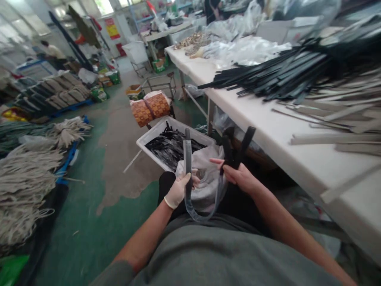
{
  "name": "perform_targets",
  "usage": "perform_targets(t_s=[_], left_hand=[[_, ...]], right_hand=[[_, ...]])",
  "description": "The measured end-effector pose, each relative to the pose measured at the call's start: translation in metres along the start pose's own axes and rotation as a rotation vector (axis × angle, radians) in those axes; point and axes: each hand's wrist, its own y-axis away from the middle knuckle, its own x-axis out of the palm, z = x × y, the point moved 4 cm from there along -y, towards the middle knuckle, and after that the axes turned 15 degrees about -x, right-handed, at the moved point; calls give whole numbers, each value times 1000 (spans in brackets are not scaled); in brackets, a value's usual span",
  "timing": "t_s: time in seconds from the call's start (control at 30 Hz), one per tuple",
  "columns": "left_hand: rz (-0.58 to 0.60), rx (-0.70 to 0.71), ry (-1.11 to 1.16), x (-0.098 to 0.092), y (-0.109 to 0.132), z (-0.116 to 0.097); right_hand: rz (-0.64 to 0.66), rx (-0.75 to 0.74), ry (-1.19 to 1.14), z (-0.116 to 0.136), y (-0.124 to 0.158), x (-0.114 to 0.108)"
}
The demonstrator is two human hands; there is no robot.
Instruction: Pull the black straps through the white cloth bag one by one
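My left hand (178, 189), in a pale glove, is closed around one end of a dark strap (205, 217) that seems wrapped in clear plastic. The strap hangs in a U over my lap, its other end rising to my right hand (238, 174). That bare hand is closed on black strap ends (246, 143), with its index finger pointing left. Whether these ends belong to the same strap I cannot tell. Beneath both hands a whitish cloth or sack (205, 194) lies on my lap. Just beyond it stands a white bin (143, 143) of black strips (169, 145).
A long white table (268, 135) on my right carries black straps (276, 73), beige strips (351, 107) and clear plastic bags (250, 51). Ahead is a checkered roll (151, 109) on a frame. Bundled beige straps (29, 171) lie at left; a person (53, 51) is far back.
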Motion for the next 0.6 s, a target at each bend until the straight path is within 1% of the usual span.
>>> perform_targets(t_s=[0.07, 0.13, 0.23, 0.33, 0.43, 0.5, 0.53, 0.6], left_hand=[[71, -57, -105, 14, 1, 13], [114, -112, -175, 23, 2, 20], [143, -164, -272, 32, 4, 26], [149, -184, -359, 36, 6, 28], [158, -225, -424, 35, 5, 31], [158, -249, -454, 36, 3, 30], [147, -232, -468, 38, 1, 26], [115, -135, -471, 44, -2, 13]], right_hand=[[-38, -51, -78, 2, -16, -9], [-74, -92, -123, 1, -27, -18], [-120, -83, -152, -6, -37, -26], [-145, -64, -204, -15, -40, -30], [-116, -89, -257, -14, -38, -31], [-84, -109, -223, -8, -37, -31], [-65, -113, -182, -4, -37, -30], [-11, -121, -97, 5, -37, -23]])
